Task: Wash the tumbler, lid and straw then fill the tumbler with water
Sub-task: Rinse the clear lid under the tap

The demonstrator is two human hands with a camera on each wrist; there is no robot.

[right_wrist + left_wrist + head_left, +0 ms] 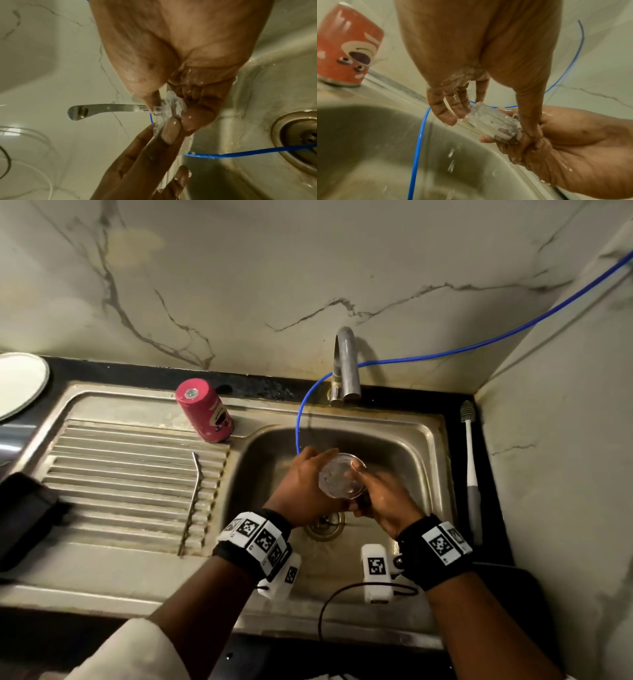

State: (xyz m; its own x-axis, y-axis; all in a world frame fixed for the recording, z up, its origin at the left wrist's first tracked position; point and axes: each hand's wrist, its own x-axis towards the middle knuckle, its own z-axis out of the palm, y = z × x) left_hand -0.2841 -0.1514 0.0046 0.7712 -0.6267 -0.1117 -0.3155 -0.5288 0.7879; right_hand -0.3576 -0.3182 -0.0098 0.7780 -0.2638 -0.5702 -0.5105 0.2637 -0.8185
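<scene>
Over the sink basin [394,446] both hands hold a clear plastic lid [340,479]. My left hand [303,477] grips its left edge with thumb and fingers. My right hand [378,494] holds the right side, its wet fingers lying across the top. In the left wrist view the lid [489,121] sits between my left fingers [448,112] and the right hand [573,135]. The right wrist view shows the lid [169,106] pinched edge-on. A pink tumbler [205,412] stands upside down on the drainboard, and a bent metal straw [193,494] lies on its ribs.
A steel faucet [346,364] rises behind the basin, and a blue hose [301,422] hangs from it into the sink. The drain [325,525] lies below the hands. A bottle brush [471,460] rests on the right counter, a white plate [20,385] and a black object [24,508] on the left.
</scene>
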